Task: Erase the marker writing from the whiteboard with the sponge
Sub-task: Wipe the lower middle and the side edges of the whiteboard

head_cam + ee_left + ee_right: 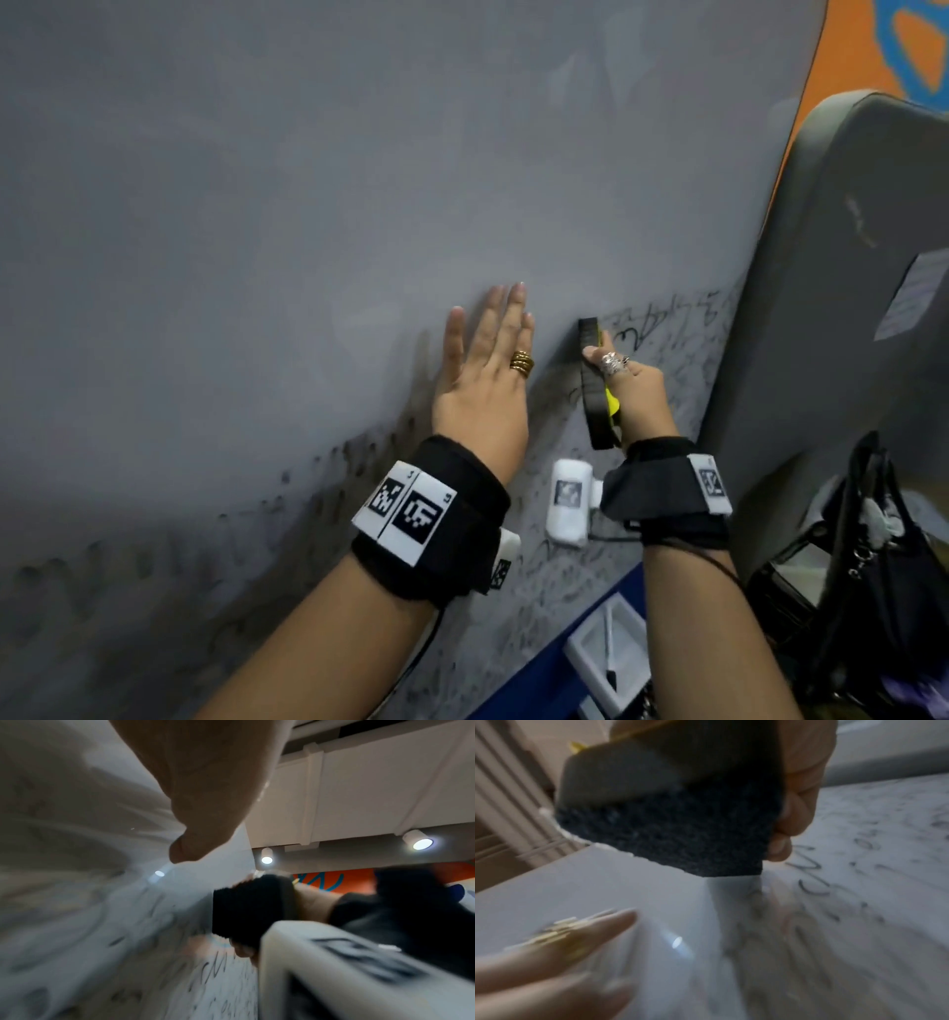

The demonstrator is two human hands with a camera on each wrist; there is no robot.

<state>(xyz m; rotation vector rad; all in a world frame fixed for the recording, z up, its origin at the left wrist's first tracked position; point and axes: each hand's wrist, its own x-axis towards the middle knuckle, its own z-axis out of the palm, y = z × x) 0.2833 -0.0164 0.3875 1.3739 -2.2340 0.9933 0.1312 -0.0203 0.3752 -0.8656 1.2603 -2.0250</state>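
The right hand (pixel 634 383) has its fingers clamped on the sponge (pixel 595 383), edge-on against the whiteboard (pixel 308 180) at 3 o'clock of the flat, open left hand (pixel 485 377), so the writing (pixel 662 321) may only smear.

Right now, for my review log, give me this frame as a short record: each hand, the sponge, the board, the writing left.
left hand: fingers straight, flat on the whiteboard
right hand: grips the sponge
sponge: dark, on edge against the board, yellow part toward the palm
whiteboard: upper area wiped, grey smears along the lower left
marker writing: remains right of and below the sponge
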